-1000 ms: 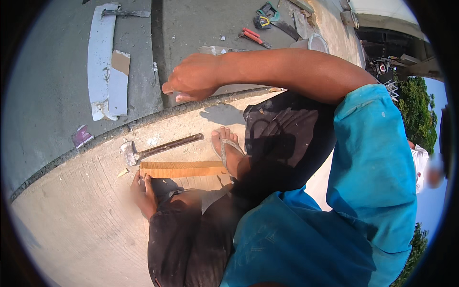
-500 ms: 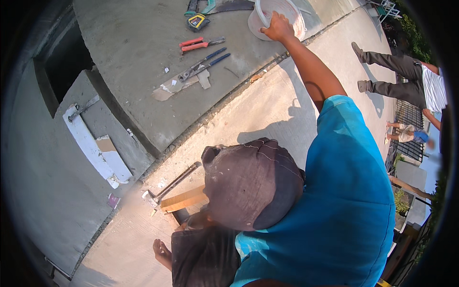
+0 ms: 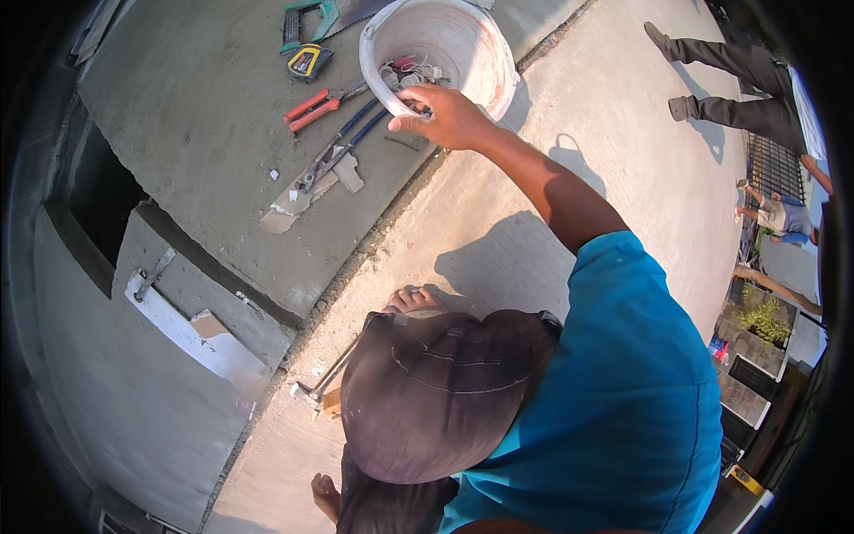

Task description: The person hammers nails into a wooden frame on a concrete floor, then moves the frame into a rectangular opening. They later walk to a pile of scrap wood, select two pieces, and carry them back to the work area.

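Observation:
My right hand (image 3: 445, 117) grips the near rim of a white plastic bucket (image 3: 491, 67), fingers over the edge and thumb outside. The bucket tips toward me, showing pale string or wire and something red inside. Just left of it on the concrete are red-handled pliers (image 3: 311, 110) and a long blue-handled cutting tool (image 3: 341, 142) lying partly on torn cardboard (image 3: 278, 220). Farther off sit a yellow-and-black tape measure (image 3: 308, 61) and a green-handled saw (image 3: 325, 16). My left hand is out of sight; my dark-trousered knee (image 3: 427, 392) hides the ground below.
A hammer (image 3: 307, 392) and a wooden piece (image 3: 333, 402) lie beside my knee. To the left, a dark pit (image 3: 102, 196) opens in the slab, near a white strip (image 3: 191, 338). A person in dark trousers (image 3: 743, 111) stands at the right, another person (image 3: 783, 216) beyond.
My right hand has drawn the bucket nearer and leftward in the picture, and its inside has come into sight. The view has shifted; my knee now covers most of the hammer and wood.

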Motion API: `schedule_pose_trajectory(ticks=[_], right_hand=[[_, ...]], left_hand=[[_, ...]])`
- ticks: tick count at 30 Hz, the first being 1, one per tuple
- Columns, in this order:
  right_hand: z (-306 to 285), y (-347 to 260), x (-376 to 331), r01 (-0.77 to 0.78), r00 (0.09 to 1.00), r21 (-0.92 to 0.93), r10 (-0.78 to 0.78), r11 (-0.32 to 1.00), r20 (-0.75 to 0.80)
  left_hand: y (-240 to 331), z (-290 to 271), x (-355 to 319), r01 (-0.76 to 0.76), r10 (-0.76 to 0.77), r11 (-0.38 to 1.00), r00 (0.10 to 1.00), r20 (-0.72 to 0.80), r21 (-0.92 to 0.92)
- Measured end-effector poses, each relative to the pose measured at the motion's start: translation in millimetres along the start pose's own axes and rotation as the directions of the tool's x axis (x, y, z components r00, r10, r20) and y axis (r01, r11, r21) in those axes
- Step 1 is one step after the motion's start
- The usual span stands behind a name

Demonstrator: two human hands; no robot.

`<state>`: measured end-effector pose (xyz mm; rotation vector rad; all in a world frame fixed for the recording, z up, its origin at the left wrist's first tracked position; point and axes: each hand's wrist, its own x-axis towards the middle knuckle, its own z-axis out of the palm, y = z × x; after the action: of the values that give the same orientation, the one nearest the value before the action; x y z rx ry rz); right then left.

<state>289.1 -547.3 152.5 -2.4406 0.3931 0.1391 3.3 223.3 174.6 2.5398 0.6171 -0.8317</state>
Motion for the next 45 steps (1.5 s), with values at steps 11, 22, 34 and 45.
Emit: schedule_pose_trajectory(ticks=[11,22,34,45], right_hand=[[-9.1,142.5,77.3,-0.004,0.971,-0.248,0.063,0.969,0.232],[21.1,119.3,76.2,0.089,0.984,-0.666,0.039,0.741,0.175],[16.4,100.9,75.6,-0.347,0.913,-0.291,0.392,0.892,0.112],[-56.6,-34.6,81.2,-0.058,0.973,0.339,-0.022,0.939,0.228]], left_hand=[[-30.2,-69.8,31.9,0.295,-0.295,0.955,0.955,0.008,-0.036],[25.1,-75.3,8.6,0.17,-0.17,0.986,0.985,-0.042,-0.004],[17.7,-64.3,-47.5,0.195,-0.225,0.96,0.964,0.139,0.202],[-12.5,-7.5,-128.6,0.33,-0.365,0.903,0.927,-0.086,-0.275]])
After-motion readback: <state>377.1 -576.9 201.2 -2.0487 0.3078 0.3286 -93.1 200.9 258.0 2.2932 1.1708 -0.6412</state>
